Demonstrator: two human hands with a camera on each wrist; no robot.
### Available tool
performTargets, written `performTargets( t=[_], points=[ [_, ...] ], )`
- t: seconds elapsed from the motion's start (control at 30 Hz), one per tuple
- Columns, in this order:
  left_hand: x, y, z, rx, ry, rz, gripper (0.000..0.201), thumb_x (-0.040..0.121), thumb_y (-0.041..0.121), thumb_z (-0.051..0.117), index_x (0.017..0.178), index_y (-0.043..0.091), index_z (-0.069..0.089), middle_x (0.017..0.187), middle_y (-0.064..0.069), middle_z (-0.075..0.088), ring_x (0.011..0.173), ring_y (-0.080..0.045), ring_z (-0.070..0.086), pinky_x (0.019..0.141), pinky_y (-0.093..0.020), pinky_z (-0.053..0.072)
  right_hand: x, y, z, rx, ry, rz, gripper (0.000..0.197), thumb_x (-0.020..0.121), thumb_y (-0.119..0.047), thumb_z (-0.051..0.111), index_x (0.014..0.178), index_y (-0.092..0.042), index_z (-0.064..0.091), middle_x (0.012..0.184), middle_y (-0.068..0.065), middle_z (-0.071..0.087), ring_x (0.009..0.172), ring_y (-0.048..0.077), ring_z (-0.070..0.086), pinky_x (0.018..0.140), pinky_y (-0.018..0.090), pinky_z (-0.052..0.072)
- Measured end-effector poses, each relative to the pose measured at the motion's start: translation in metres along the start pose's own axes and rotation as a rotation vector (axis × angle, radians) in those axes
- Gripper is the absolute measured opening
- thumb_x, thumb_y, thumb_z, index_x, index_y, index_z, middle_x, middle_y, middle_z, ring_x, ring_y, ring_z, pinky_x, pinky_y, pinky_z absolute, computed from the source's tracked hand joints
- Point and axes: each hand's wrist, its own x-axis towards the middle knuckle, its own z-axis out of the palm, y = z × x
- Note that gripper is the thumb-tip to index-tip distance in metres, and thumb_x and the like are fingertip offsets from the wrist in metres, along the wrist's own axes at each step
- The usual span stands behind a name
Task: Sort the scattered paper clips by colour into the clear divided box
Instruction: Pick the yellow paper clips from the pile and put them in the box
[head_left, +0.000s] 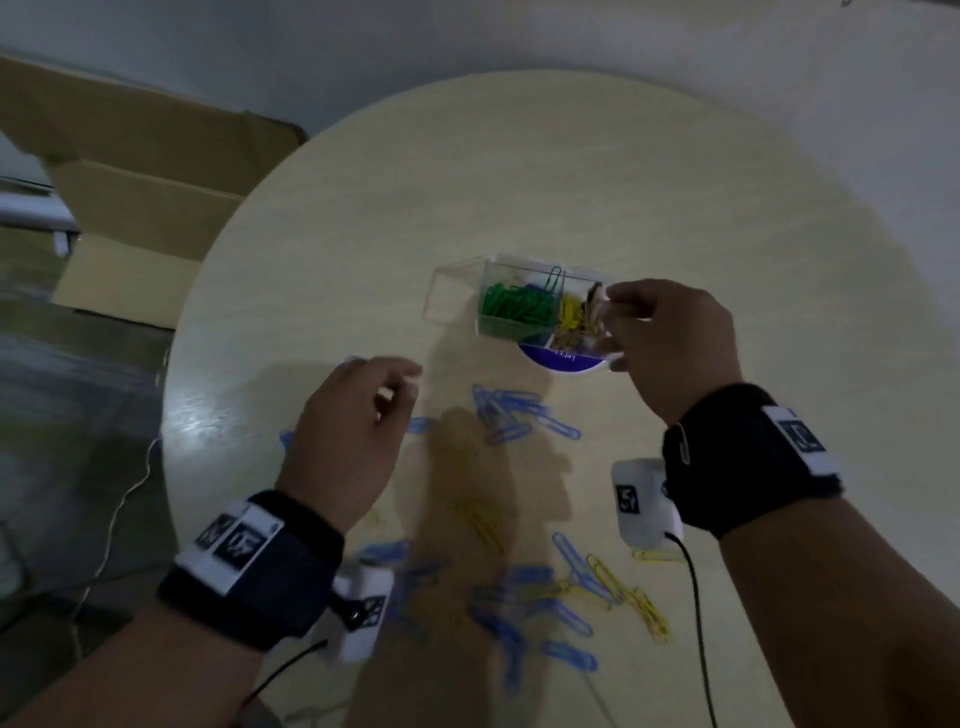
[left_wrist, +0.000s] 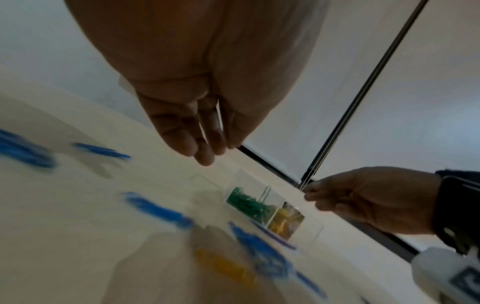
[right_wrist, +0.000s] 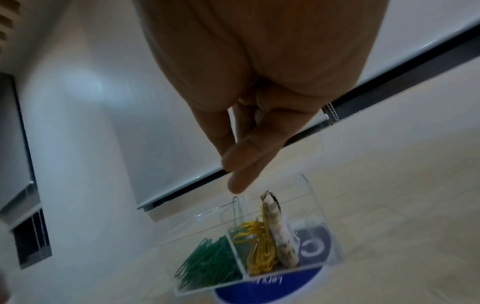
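Observation:
The clear divided box (head_left: 457, 291) stands mid-table on a blue round lid (head_left: 561, 359). One section holds green clips (head_left: 514, 309), another yellow clips (head_left: 571, 317), and a single blue clip stands upright at the divider. My right hand (head_left: 610, 327) hovers just above the yellow section (right_wrist: 259, 246). Its fingers (right_wrist: 233, 174) point down fairly straight and hold nothing I can see. My left hand (head_left: 400, 384) hangs over the table to the box's left, its fingers (left_wrist: 207, 152) loosely bent and empty. Loose blue clips (head_left: 519, 410) and yellow clips (head_left: 644, 603) lie nearer me.
A mottled, patterned object (right_wrist: 280, 236) stands beside the yellow clips in the box. An open cardboard carton (head_left: 130, 208) sits on the floor past the round table's left edge. A thin cable (head_left: 130, 493) trails down on that side.

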Motion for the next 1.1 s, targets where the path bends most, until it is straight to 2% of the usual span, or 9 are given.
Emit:
performTargets(
  t=[0.1, 0.2, 0.27, 0.37, 0.6, 0.7, 0.8, 0.93, 1.1],
  points=[
    [-0.047, -0.026, -0.015, 0.206, -0.199, 0.052, 0.014, 0.096, 0.025, 0.055, 0.103, 0.032, 0.066, 0.095, 0.012, 0.057, 0.081, -0.005, 0.058, 0.075, -0.025, 0.048, -0.049, 0.006, -0.001, -0.050, -0.057, -0.056, 0.010, 0.085, -0.027, 0.063, 0.091, -0.027, 0.071, 0.077, -0.005, 0.072, 0.065, 0.010, 0.068, 0.071, 0.030, 0.054],
    [-0.091, -0.054, -0.020, 0.333, -0.350, 0.133, 0.020, 0.091, 0.029, 0.052, 0.103, 0.027, 0.068, 0.094, 0.009, 0.056, 0.087, -0.013, 0.056, 0.077, -0.019, 0.040, -0.111, 0.022, 0.014, -0.228, -0.240, -0.229, 0.012, 0.079, -0.018, 0.070, 0.089, -0.025, 0.071, 0.082, -0.001, 0.068, 0.069, 0.016, 0.064, 0.069, 0.028, 0.045],
    [-0.113, -0.069, -0.018, 0.346, -0.363, 0.176, 0.025, 0.089, 0.028, 0.051, 0.105, 0.021, 0.069, 0.095, 0.004, 0.057, 0.089, -0.019, 0.055, 0.079, -0.022, 0.038, -0.148, 0.038, 0.026, -0.347, -0.383, -0.319, 0.010, 0.076, -0.017, 0.069, 0.085, -0.022, 0.070, 0.079, 0.002, 0.063, 0.072, 0.023, 0.063, 0.067, 0.030, 0.049],
    [-0.128, -0.077, -0.015, 0.325, -0.260, 0.190, 0.027, 0.085, 0.022, 0.058, 0.109, 0.016, 0.069, 0.098, 0.000, 0.058, 0.090, -0.021, 0.053, 0.083, -0.027, 0.040, -0.179, 0.058, 0.033, -0.458, -0.484, -0.374, 0.008, 0.069, -0.019, 0.066, 0.075, -0.020, 0.061, 0.073, 0.000, 0.054, 0.071, 0.028, 0.059, 0.066, 0.034, 0.045],
    [-0.132, -0.072, -0.020, 0.121, -0.311, 0.134, 0.045, 0.075, 0.024, 0.072, 0.120, 0.024, 0.065, 0.113, 0.011, 0.055, 0.104, -0.015, 0.055, 0.091, -0.029, 0.046, -0.166, 0.070, 0.025, -0.496, -0.371, -0.340, 0.031, 0.066, -0.027, 0.071, 0.095, -0.017, 0.069, 0.090, 0.006, 0.060, 0.083, 0.032, 0.058, 0.080, 0.038, 0.043],
    [-0.117, -0.071, -0.031, 0.064, -0.143, 0.118, 0.028, 0.087, 0.022, 0.061, 0.114, 0.028, 0.068, 0.110, 0.012, 0.059, 0.102, -0.013, 0.057, 0.089, -0.027, 0.047, -0.153, 0.060, 0.026, -0.453, -0.310, -0.309, 0.029, 0.069, -0.018, 0.079, 0.096, -0.018, 0.069, 0.089, 0.006, 0.061, 0.083, 0.032, 0.057, 0.081, 0.038, 0.044],
    [-0.089, -0.077, -0.042, 0.293, -0.058, 0.184, 0.032, 0.089, 0.005, 0.060, 0.113, 0.025, 0.070, 0.105, 0.002, 0.065, 0.096, -0.023, 0.055, 0.087, -0.030, 0.042, -0.146, 0.044, 0.040, -0.344, -0.352, -0.300, 0.024, 0.073, -0.021, 0.075, 0.096, -0.018, 0.068, 0.087, 0.005, 0.063, 0.083, 0.030, 0.061, 0.081, 0.041, 0.049],
    [-0.066, -0.084, -0.035, 0.461, -0.223, 0.319, 0.026, 0.088, 0.012, 0.066, 0.111, 0.021, 0.072, 0.102, 0.001, 0.067, 0.091, -0.025, 0.055, 0.085, -0.033, 0.043, -0.148, 0.028, 0.068, -0.409, -0.457, -0.332, 0.039, 0.074, -0.039, 0.066, 0.107, -0.017, 0.066, 0.097, 0.008, 0.061, 0.091, 0.032, 0.058, 0.086, 0.041, 0.048],
    [-0.057, -0.075, -0.029, 0.526, -0.333, 0.304, 0.009, 0.085, 0.015, 0.069, 0.094, 0.018, 0.070, 0.093, -0.002, 0.063, 0.086, -0.028, 0.057, 0.078, -0.038, 0.047, -0.146, 0.023, 0.081, -0.513, -0.491, -0.322, 0.024, 0.077, -0.025, 0.067, 0.100, -0.017, 0.065, 0.093, 0.010, 0.059, 0.089, 0.035, 0.056, 0.081, 0.040, 0.046]
  ],
)
